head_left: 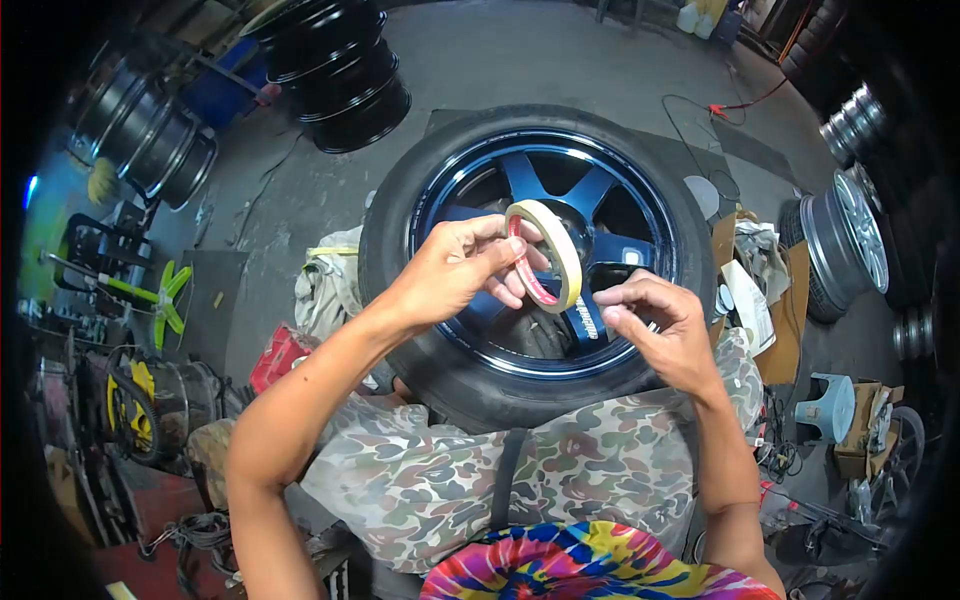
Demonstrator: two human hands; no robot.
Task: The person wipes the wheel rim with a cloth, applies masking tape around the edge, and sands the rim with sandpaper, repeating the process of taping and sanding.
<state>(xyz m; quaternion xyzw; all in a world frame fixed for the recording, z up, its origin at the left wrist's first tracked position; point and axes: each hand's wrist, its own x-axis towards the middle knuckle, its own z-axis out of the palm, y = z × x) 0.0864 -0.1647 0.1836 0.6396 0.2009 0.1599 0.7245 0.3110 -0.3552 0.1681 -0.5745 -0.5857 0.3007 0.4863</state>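
Hands (660, 325) holding tape roll (566, 262), red core print illegible, blue wheel (612, 190), white spoke lettering

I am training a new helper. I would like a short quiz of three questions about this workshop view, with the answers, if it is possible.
1. Fill in the blank: the left hand holds a roll of ____.
2. True or false: the blue wheel rim is without a tyre.
3. Multiple choice: what colour is the small stool at the right side of the view?
A) red
B) pale blue
C) black

Key: 1. tape; 2. false, a black tyre surrounds it; 3. B
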